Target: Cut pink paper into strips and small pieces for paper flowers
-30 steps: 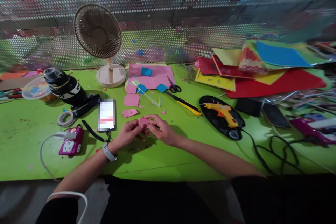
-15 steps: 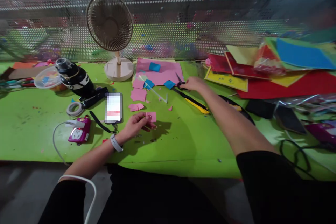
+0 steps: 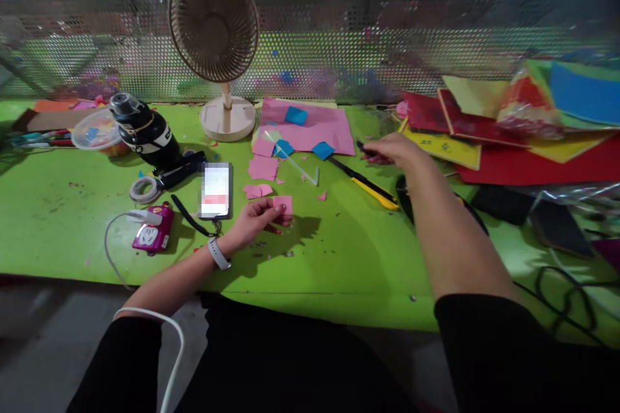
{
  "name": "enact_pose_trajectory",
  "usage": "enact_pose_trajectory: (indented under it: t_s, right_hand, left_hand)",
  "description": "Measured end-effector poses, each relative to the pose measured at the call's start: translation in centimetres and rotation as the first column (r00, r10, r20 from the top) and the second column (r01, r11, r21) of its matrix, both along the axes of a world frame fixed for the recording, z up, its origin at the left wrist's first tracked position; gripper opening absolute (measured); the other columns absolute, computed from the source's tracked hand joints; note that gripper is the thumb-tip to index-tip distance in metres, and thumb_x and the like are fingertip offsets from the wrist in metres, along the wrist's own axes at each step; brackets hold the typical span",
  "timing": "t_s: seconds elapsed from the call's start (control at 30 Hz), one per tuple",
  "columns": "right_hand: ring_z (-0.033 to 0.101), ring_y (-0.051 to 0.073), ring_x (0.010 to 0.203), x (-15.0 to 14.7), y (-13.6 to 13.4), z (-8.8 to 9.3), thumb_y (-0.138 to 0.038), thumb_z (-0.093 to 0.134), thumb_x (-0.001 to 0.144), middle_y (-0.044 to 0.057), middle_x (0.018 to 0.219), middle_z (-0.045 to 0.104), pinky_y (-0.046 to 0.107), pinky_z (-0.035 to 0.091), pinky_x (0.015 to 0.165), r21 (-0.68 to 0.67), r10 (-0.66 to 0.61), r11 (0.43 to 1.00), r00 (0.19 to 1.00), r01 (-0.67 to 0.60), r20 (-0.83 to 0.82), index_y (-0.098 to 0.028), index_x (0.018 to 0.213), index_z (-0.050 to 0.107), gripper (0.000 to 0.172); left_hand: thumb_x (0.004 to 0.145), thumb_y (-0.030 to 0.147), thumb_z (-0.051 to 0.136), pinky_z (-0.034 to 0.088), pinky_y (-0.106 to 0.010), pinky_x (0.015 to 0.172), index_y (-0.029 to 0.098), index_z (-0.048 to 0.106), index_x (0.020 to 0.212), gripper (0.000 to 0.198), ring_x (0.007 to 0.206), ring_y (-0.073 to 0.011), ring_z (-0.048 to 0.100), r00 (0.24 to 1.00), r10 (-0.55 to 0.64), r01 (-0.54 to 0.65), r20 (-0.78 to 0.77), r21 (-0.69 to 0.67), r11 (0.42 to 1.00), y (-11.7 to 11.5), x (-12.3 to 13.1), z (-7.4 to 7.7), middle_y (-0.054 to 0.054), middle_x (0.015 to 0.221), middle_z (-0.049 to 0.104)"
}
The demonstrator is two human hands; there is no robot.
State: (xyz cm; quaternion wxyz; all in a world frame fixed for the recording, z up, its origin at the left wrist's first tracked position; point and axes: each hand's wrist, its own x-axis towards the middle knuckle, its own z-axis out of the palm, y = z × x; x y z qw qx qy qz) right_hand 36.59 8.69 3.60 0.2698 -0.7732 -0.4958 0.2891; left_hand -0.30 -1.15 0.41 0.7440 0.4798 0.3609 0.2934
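Observation:
My left hand point(image 3: 261, 216) pinches a small pink paper square point(image 3: 283, 205) between thumb and finger, a little above the green table. Its other fingers curl beneath. My right hand point(image 3: 394, 150) reaches to the right of the pink sheet point(image 3: 329, 132), its fingers closed round dark scissors point(image 3: 367, 148), mostly hidden by the hand. In front of that hand lies a yellow and black utility knife point(image 3: 368, 187). Pink paper pieces point(image 3: 263, 168), blue paper squares point(image 3: 296, 116) and a clear set square point(image 3: 303, 168) lie between the hands and the pink sheet.
A fan point(image 3: 227, 119) stands at the back. On the left are a phone point(image 3: 216, 190), a purple power socket point(image 3: 154, 229), a tape roll point(image 3: 144, 189), a black bottle point(image 3: 148, 135) and a tub point(image 3: 97, 129). Coloured sheets point(image 3: 513, 161) pile up on the right. Perforated metal point(image 3: 314, 45) borders the back.
My right hand has moved right, drawing the scissors off the pink sheet's corner. My left hand still holds the pink square in nearly the same place. The view has shifted slightly.

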Motion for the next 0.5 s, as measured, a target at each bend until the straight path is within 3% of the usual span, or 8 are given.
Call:
enact_pose_trajectory:
  t_s: [0.13, 0.2, 0.27, 0.37, 0.5]
  right_hand:
    - [0.053, 0.0, 0.053, -0.4, -4.1, 0.8, -0.017, 0.05, 0.103, 0.023, 0.097, 0.074, 0.022, 0.047, 0.062, 0.018, -0.088, 0.996, 0.982, 0.092, -0.169, -0.006, 0.099, 0.062, 0.017]
    - [0.053, 0.001, 0.051, -2.0, -6.5, 0.1, -0.023, 0.054, 0.103, 0.015, 0.091, 0.073, 0.022, 0.043, 0.055, 0.042, -0.044, 0.997, 0.918, 0.066, -0.393, -0.012, 0.094, 0.062, 0.016]
    - [0.049, 0.004, 0.045, -4.5, -8.9, -1.2, -0.036, 0.068, 0.096, 0.009, 0.079, 0.071, 0.024, 0.04, 0.046, -0.006, 0.034, 0.999, 0.793, -0.048, -0.608, -0.015, 0.086, 0.063, 0.023]
    - [0.053, 0.008, 0.046, -8.3, -12.1, -3.3, -0.05, 0.089, 0.072, 0.003, 0.075, 0.07, 0.025, 0.048, 0.044, -0.048, 0.173, 0.951, 0.656, -0.305, -0.735, -0.019, 0.089, 0.066, 0.043]
    - [0.06, 0.011, 0.055, -11.3, -14.8, -4.4, -0.057, 0.088, 0.07, 0.003, 0.082, 0.072, 0.027, 0.057, 0.052, -0.055, 0.259, 0.889, 0.599, -0.455, -0.758, -0.021, 0.093, 0.064, 0.049]
  left_hand:
    - [0.079, 0.056, 0.083, 0.059, -0.025, 0.066, 0.014, 0.06, 0.094, 0.051, 0.086, -0.0183, 0.077, 0.999, 0.028, -0.028, 0.027, -0.025, 0.999, -0.1, 0.1, 0.0, -0.01, 0.096, 0.079]
    - [0.079, 0.055, 0.083, 0.06, -0.026, 0.067, 0.014, 0.059, 0.093, 0.05, 0.088, -0.019, 0.077, 0.998, 0.043, -0.041, 0.043, -0.027, 0.999, -0.2, 0.2, 0.0, -0.009, 0.095, 0.079]
    - [0.079, 0.055, 0.083, 0.06, -0.027, 0.069, 0.014, 0.058, 0.092, 0.05, 0.087, -0.0188, 0.077, 0.996, 0.062, -0.06, 0.058, -0.031, 0.998, -0.3, 0.2, 0.0, -0.009, 0.093, 0.079]
    - [0.08, 0.055, 0.083, 0.059, -0.027, 0.068, 0.015, 0.057, 0.09, 0.049, 0.086, -0.0185, 0.077, 0.992, 0.103, -0.101, 0.07, -0.032, 0.994, -0.3, 0.2, 0.0, -0.009, 0.094, 0.079]
    - [0.081, 0.054, 0.082, 0.059, -0.028, 0.073, 0.014, 0.059, 0.094, 0.048, 0.089, -0.0182, 0.077, 0.986, 0.155, -0.154, 0.06, -0.017, 0.988, -0.4, 0.3, 0.1, -0.01, 0.098, 0.079]
